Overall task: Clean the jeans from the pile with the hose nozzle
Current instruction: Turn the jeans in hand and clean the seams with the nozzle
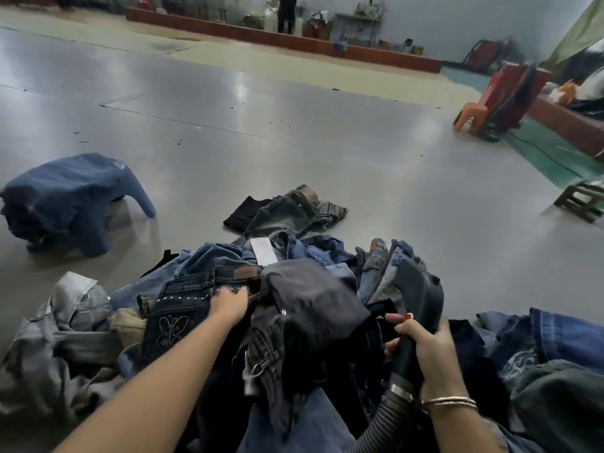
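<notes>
A big pile of jeans (pixel 202 269) in blue, grey and black lies on the floor in front of me. My left hand (pixel 227 305) reaches into the pile and grips the waistband of a dark pair of jeans (pixel 183 308) with studs and a stitched butterfly pocket. My right hand (pixel 425 344) holds the black hose nozzle (pixel 420 289), whose wide head points up and away over the pile. Its ribbed grey hose (pixel 382 420) runs down toward me. A dark grey garment (pixel 313 295) is bunched between my two hands.
A blue stool draped with denim (pixel 75 197) stands at the left. A loose pair of jeans (pixel 287 210) lies on the grey floor (pixel 294 109) beyond the pile. An orange chair (pixel 474 112) and a wooden stool (pixel 578 197) stand at the right. A person (pixel 286 11) stands far back.
</notes>
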